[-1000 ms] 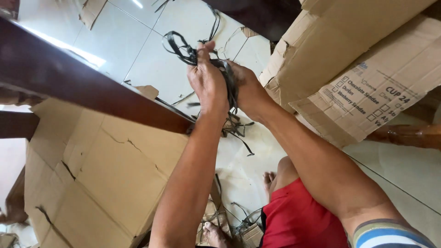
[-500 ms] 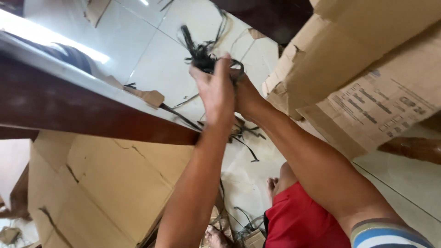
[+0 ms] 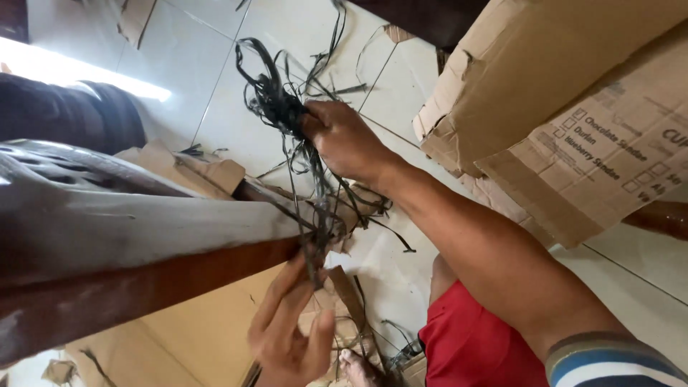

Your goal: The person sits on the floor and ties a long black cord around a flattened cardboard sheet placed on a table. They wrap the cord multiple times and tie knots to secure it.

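The right hand (image 3: pixel 344 140) is clamped on a bundle of thin dark strips (image 3: pixel 283 107), its fingers closed tight around the knotted middle of the bunch. The strips are narrow, flat and blackish, like plastic strapping or dried fibre; above the fist they curl into loose loops and stray ends, and below it they hang down in a tangled skein of long strands. The left hand (image 3: pixel 290 333) sits lower, palm turned up toward the camera, fingers spread apart and only lightly curved; the hanging ends of the strands reach down to its fingertips, though whether it pinches any of them cannot be told. Just left of the hanging strands runs a dark wooden beam (image 3: pixel 107 244). More loose strips lie on the white tiled floor (image 3: pixel 215 64) beyond the fist. Torn cardboard boxes (image 3: pixel 573 122) stand to the right of the right hand, and flattened cardboard (image 3: pixel 186 322) lies left of the left hand.
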